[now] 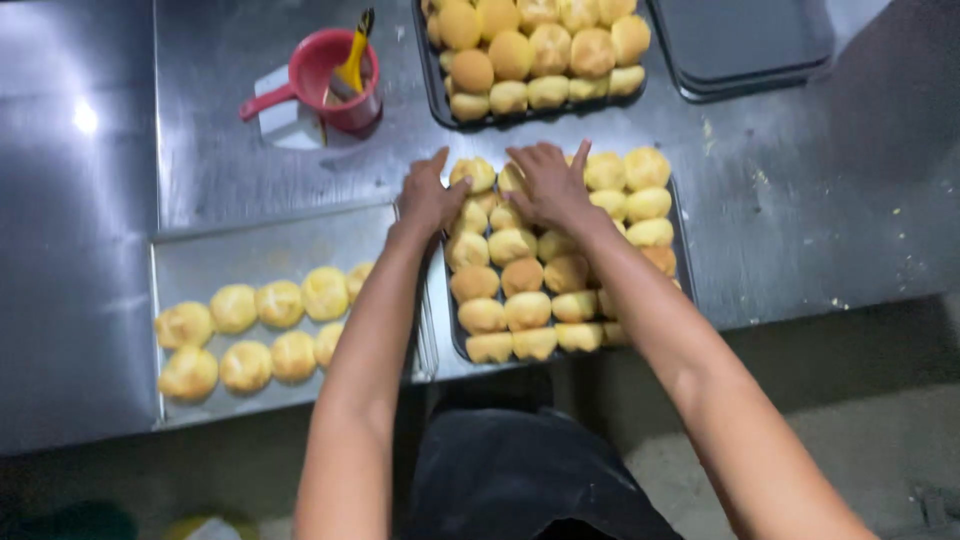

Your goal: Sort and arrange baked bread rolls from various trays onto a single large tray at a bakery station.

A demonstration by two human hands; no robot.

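Brushed, glossy steel table (800, 200); matt golden crusty buns (512, 245); shiny red plastic cup (330, 70); dull metal tray (250, 250).

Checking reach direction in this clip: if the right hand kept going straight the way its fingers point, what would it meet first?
The right hand points away from the person. Past the near tray's far rim lies bare steel table, then likely the far tray of buns; depth is unclear.

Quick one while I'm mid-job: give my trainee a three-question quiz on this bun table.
1. True or false: both hands rest on buns in the near dark tray.
2. Which holds the yellow brush? A) red cup B) silver tray C) empty dark tray
3. The silver tray lies on the person's ____ side.

Key:
1. True: left hand and right hand both lie on the tray's far buns.
2. A, the red cup.
3. Left.
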